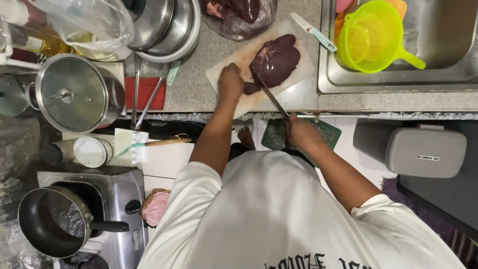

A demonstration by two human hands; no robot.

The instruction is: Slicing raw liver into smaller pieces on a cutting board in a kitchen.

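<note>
A large dark red slab of raw liver [276, 61] lies on a pale cutting board [238, 59] on the speckled grey counter. My left hand [230, 82] rests on the board and presses the near left end of the liver. My right hand [301, 132] is closed on the handle of a long knife [273, 99]. Its blade runs up and left, and the tip meets the meat beside my left hand.
A second knife with a teal handle [312, 31] lies right of the board. A green colander [373, 36] sits in the steel sink [448, 74]. More meat in a plastic bag [239, 15], stacked steel bowls [169, 25], a lidded pot [74, 92], a pan on the stove [55, 221] and a grey bin [413, 149] surround me.
</note>
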